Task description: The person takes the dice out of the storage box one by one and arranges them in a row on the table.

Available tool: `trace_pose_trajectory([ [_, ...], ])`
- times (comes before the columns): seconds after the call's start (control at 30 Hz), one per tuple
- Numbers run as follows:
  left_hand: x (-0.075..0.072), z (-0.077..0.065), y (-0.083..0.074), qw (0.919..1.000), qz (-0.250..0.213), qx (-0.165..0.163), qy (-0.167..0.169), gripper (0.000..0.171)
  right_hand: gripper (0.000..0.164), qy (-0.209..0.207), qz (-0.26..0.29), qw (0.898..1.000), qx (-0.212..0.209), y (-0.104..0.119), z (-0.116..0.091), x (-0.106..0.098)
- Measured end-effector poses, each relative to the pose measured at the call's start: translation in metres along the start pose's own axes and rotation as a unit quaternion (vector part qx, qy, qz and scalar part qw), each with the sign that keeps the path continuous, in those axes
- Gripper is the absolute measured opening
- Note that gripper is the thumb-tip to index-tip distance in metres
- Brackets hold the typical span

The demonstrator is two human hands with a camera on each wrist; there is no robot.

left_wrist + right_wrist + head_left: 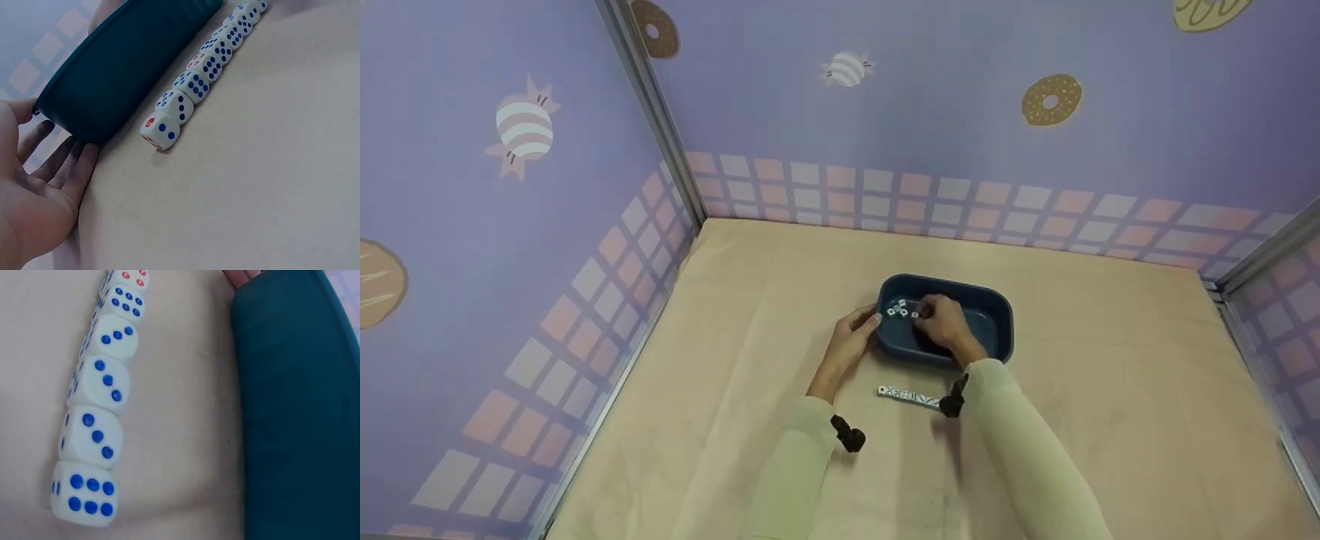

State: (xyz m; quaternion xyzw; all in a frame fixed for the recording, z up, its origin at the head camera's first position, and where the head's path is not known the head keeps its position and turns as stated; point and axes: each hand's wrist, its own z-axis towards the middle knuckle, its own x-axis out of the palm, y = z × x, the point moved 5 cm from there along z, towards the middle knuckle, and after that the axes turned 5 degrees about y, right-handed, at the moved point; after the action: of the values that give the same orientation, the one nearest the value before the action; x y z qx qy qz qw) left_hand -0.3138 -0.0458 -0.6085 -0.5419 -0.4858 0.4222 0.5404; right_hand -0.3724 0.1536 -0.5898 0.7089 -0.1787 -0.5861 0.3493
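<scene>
A dark teal plastic box (1001,330) with rounded corners stands on the table. My left hand (849,343) holds its left end, thumb at the rim and fingers against the outer wall. The left wrist view shows those fingertips (87,154) low on the box's side. Inside the box, my right hand (945,324) has its fingers curled down, pinching a white die (915,315). Several loose dice (897,308) lie just left of it on the box floor. In front of the box runs a straight row of touching white dice (911,396) with blue and red pips.
A pale cloth covers the table (765,300). Purple patterned walls (945,135) rise at the back and both sides, joined by a metal post (660,120). A dark wrist mount (952,401) on the right sleeve overlaps the row's right end in the head view.
</scene>
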Motion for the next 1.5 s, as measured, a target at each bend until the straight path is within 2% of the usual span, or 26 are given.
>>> trace_pose_trajectory([
  [0.23, 0.000, 0.000, 0.003, 1.0000, 0.000, -0.006, 0.000, 0.047, 0.011, 0.006, 0.015, 1.000, 0.015, -0.002, -0.003, 0.002],
  [0.47, 0.001, -0.001, 0.003, 0.9999, -0.009, -0.007, -0.002, 0.046, 0.011, 0.010, 0.001, 1.000, 0.017, 0.000, -0.002, 0.001],
  [0.6, 0.001, -0.002, 0.003, 0.9999, 0.002, -0.009, -0.010, 0.046, 0.013, 0.032, -0.017, 0.999, 0.017, 0.004, -0.001, -0.001],
  [0.73, 0.001, -0.002, 0.004, 0.9997, 0.006, -0.019, -0.011, 0.045, 0.014, 0.050, -0.025, 0.998, 0.007, 0.009, -0.005, -0.008],
  [0.83, 0.002, -0.001, 0.004, 0.9998, -0.003, -0.015, -0.008, 0.046, 0.015, 0.046, -0.017, 0.999, -0.022, 0.017, -0.012, -0.019],
  [1.0, 0.000, -0.001, 0.003, 0.9998, -0.017, -0.013, -0.006, 0.047, 0.014, 0.027, -0.005, 0.995, -0.100, 0.029, -0.037, -0.037],
  [1.2, -0.004, -0.001, 0.004, 0.9998, -0.004, -0.018, -0.009, 0.046, 0.017, -0.002, 0.006, 0.987, -0.163, 0.031, -0.081, -0.058],
  [1.3, -0.004, -0.001, 0.005, 0.9998, -0.005, -0.018, -0.011, 0.046, 0.017, 0.000, 0.025, 0.984, -0.178, 0.027, -0.104, -0.064],
  [1.5, 0.001, -0.001, 0.006, 0.9998, 0.000, -0.017, -0.010, 0.047, 0.018, -0.006, 0.047, 0.983, -0.176, 0.013, -0.148, -0.062],
])
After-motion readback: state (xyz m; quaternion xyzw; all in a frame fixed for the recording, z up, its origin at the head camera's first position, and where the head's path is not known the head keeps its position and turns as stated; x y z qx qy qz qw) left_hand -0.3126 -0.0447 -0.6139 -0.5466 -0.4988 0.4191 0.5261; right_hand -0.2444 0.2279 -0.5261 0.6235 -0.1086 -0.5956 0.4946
